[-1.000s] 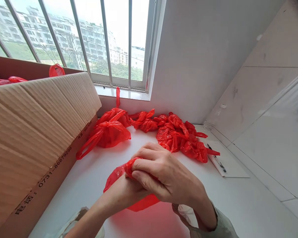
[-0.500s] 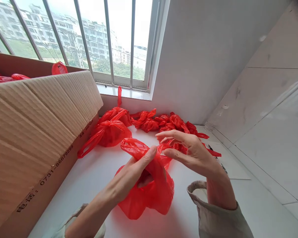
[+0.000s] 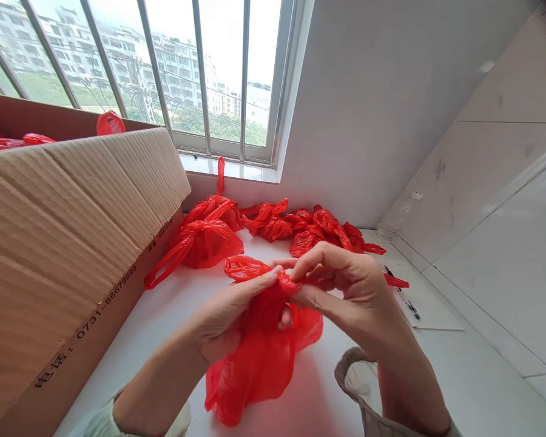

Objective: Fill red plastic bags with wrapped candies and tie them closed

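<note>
I have my left hand (image 3: pixel 230 312) and right hand (image 3: pixel 346 282) both pinched on one red bag (image 3: pixel 259 358) — handles gathered between fingertips — above the white bench (image 3: pixel 437 376).

Bright daylight enters through the window (image 3: pixel 200 79) at upper left, overexposing the sky. Shadows are soft. Wide-angle distortion bends lines near the frame edges. Focus is sharp.
</note>
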Action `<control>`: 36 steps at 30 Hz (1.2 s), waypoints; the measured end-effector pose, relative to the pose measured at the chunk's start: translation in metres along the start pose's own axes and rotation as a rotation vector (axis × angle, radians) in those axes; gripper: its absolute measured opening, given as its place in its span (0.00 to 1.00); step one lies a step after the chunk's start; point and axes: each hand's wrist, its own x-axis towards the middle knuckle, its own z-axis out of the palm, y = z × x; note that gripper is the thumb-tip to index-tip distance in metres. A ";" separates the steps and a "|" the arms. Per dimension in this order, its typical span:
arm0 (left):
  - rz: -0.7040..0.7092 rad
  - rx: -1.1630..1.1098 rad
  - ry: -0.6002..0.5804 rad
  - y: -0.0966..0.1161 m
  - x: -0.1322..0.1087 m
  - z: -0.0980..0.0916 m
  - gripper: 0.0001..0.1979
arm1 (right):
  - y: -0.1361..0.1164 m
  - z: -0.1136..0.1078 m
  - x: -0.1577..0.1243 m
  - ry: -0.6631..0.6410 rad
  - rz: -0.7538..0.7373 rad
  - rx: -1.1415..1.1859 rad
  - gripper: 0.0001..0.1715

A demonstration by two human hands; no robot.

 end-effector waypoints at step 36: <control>0.853 1.439 0.427 0.002 -0.004 -0.005 0.11 | 0.055 0.001 0.028 -0.339 0.215 0.258 0.08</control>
